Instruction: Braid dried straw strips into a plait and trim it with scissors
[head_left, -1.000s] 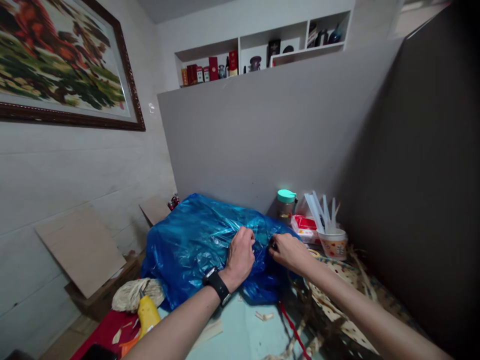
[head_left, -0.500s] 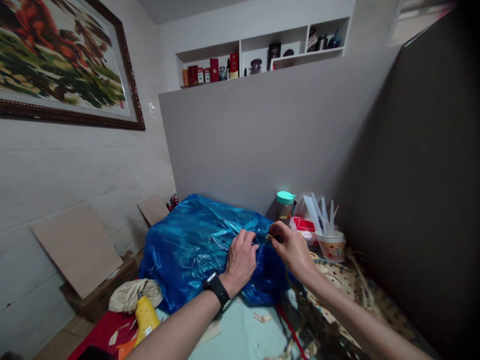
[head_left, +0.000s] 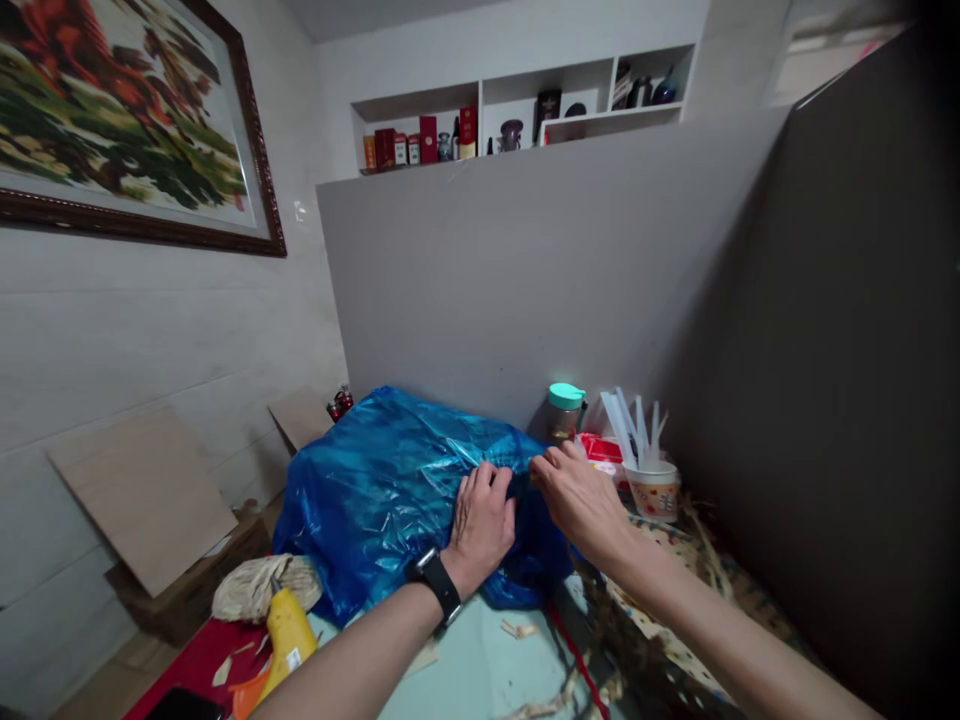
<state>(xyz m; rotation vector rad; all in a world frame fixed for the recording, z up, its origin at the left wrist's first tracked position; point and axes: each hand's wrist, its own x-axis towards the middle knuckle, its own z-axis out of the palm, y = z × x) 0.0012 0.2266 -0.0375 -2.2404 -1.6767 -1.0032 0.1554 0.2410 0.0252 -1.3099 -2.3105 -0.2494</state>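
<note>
A large blue plastic bag (head_left: 375, 490) lies bulging on the table. My left hand (head_left: 484, 525), with a black watch at the wrist, rests against its right part, fingers bent into the plastic and closed on it. Just to the right, my right hand (head_left: 581, 495) is closed in a pinch at the bag's upper right edge. Its back faces me, so whatever is between the fingertips is hidden. A gap of dark blue plastic separates the two hands.
A yellow glue gun (head_left: 289, 635) and a coil of pale strands (head_left: 259, 588) lie at left. Behind my right hand stand a jar with a turquoise lid (head_left: 566, 398) and a paper cup (head_left: 652, 490) with glue sticks. A grey panel (head_left: 517, 270) rises behind.
My right hand has turned over so that its back now faces me, hiding the small yellowish thing seen at its fingertips before. The left hand stays on the bag.
</note>
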